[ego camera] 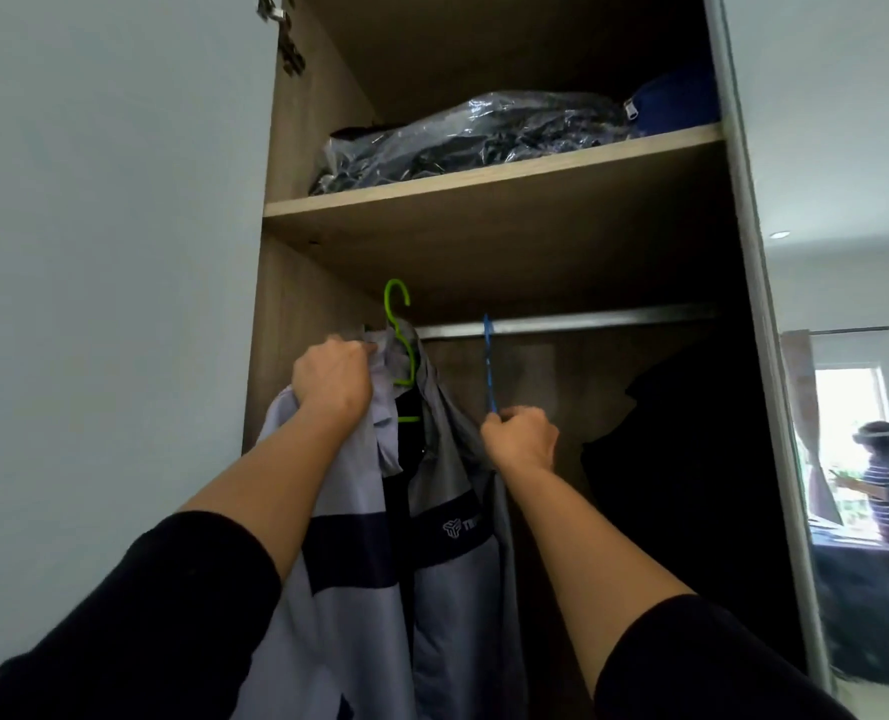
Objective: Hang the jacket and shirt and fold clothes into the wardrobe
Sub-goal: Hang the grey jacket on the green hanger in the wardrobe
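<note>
A grey jacket [447, 589] with a dark band and a white logo hangs on a green hanger [399, 335] at the left of the open wardrobe. The green hook rises above the metal rail [587, 322]; I cannot tell whether it rests on the rail. My left hand [333, 379] grips the jacket's collar by the hanger. My right hand [522, 439] grips the lower end of a blue hanger [489, 366], whose hook sits on the rail just right of the jacket.
A wooden shelf [484, 187] above the rail carries a plastic-wrapped dark bundle [463, 140] and a blue bag [676, 103]. Dark clothing [676, 459] hangs at the right. A mirrored door [847, 459] on the right reflects a person. A white wall lies to the left.
</note>
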### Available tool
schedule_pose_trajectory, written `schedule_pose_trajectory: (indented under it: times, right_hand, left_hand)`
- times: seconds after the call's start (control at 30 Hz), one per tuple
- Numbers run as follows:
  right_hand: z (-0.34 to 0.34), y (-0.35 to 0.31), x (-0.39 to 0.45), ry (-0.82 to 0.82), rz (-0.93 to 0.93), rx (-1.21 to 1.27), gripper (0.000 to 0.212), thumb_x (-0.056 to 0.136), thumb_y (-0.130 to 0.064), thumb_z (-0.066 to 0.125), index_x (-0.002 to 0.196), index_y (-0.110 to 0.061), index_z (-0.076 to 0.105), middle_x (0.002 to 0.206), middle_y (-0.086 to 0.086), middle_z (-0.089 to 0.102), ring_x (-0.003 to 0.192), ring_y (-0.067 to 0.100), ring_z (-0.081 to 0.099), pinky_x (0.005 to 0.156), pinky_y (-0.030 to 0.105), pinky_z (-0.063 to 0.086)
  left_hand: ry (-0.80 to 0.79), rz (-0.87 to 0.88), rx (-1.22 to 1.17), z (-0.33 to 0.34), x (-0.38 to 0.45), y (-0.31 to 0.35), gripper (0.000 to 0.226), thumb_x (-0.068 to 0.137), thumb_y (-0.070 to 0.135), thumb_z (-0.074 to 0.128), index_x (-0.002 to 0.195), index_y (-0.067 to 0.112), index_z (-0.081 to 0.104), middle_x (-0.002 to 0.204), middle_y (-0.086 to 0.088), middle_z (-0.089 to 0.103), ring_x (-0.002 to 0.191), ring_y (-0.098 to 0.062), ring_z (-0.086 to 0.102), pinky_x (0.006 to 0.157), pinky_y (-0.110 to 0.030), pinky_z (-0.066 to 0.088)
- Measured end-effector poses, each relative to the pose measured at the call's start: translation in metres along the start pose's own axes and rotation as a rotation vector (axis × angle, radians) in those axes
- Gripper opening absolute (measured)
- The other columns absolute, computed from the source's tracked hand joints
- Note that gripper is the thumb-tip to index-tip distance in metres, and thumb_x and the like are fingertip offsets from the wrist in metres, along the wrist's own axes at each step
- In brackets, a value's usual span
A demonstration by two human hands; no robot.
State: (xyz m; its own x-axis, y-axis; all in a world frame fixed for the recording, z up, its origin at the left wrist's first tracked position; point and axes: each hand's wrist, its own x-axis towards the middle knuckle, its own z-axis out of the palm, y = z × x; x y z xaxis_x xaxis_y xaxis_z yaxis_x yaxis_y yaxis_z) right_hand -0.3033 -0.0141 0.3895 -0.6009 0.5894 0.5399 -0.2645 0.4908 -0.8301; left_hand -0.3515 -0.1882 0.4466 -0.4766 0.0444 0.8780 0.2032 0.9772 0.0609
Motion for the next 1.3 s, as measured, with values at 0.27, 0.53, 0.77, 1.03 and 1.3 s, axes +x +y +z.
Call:
schedule_pose_trajectory:
  times: [0.27, 0.53, 0.77, 1.03, 1.3]
  right_hand:
    - [0.022, 0.01, 0.021, -0.215, 0.218, 0.181, 0.021, 0.084, -0.018, 0.055, 0.093, -0.002, 0.066, 0.074, 0.005, 0.063, 0.062, 0.019, 0.056, 0.054, 0.022, 0.043]
    - [0.031, 0.018, 0.034, -0.253, 0.168, 0.227, 0.024, 0.088, -0.02, 0.06, 0.104, -0.004, 0.068, 0.078, 0.007, 0.059, 0.065, 0.017, 0.053, 0.055, 0.025, 0.04]
    - [0.043, 0.032, 0.032, -0.288, 0.133, 0.232, 0.003, 0.091, -0.02, 0.06, 0.093, -0.02, 0.062, 0.082, 0.003, 0.059, 0.079, 0.016, 0.054, 0.063, 0.023, 0.041]
    - [0.038, 0.051, 0.01, -0.42, 0.2, 0.164, 0.006, 0.089, -0.017, 0.063, 0.094, -0.02, 0.063, 0.07, 0.001, 0.056, 0.051, 0.011, 0.043, 0.043, 0.019, 0.035]
    - [0.026, 0.057, -0.01, -0.519, 0.016, 0.126, 0.013, 0.085, -0.03, 0.069, 0.076, -0.02, 0.064, 0.076, -0.003, 0.064, 0.045, 0.003, 0.054, 0.043, 0.015, 0.041]
  left_hand:
    - [-0.049, -0.006, 0.004, 0.033, 0.029, 0.037, 0.03, 0.096, 0.008, 0.039, 0.113, 0.004, 0.063, 0.116, -0.018, 0.063, 0.107, -0.034, 0.06, 0.082, -0.039, 0.049]
    - [-0.129, 0.018, -0.068, 0.059, 0.029, 0.036, 0.03, 0.098, 0.013, 0.038, 0.117, 0.003, 0.059, 0.12, -0.02, 0.059, 0.112, -0.036, 0.056, 0.086, -0.041, 0.047]
    - [-0.212, 0.047, -0.139, 0.072, 0.028, 0.021, 0.033, 0.096, 0.013, 0.039, 0.124, 0.01, 0.056, 0.123, -0.019, 0.057, 0.114, -0.035, 0.055, 0.09, -0.039, 0.045]
    - [-0.12, 0.073, -0.67, 0.052, 0.032, 0.037, 0.049, 0.099, 0.041, 0.034, 0.105, 0.004, 0.065, 0.108, -0.022, 0.064, 0.105, -0.038, 0.056, 0.082, -0.035, 0.039]
    - [-0.037, -0.204, -1.065, 0.04, 0.026, 0.054, 0.033, 0.098, 0.03, 0.045, 0.096, 0.009, 0.07, 0.096, -0.009, 0.071, 0.096, -0.022, 0.064, 0.078, -0.019, 0.039]
